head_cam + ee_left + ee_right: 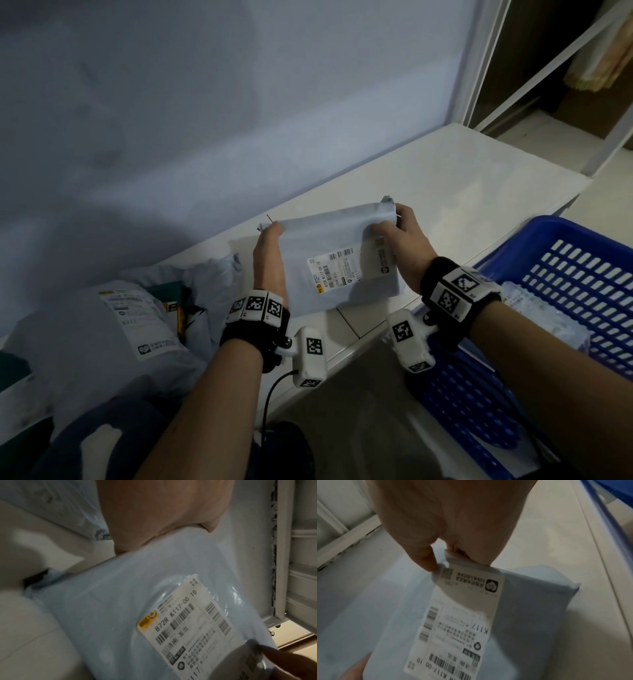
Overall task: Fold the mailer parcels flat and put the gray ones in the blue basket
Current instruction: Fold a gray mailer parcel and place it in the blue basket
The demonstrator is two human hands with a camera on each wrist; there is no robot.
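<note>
Both hands hold mailer (over white ledge).

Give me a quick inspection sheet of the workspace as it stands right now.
Surface: white tabletop, against a gray wall.
Job's things: gray mailer with shipping label, held by its far edge; blue basket at right, a clear packet inside.
Clutter: pile of mailers at left.
Grippers: left hand and right hand both grip the gray mailer.
Cables: black cable below the left wrist.
Surroundings: white shelf frame at right.
</note>
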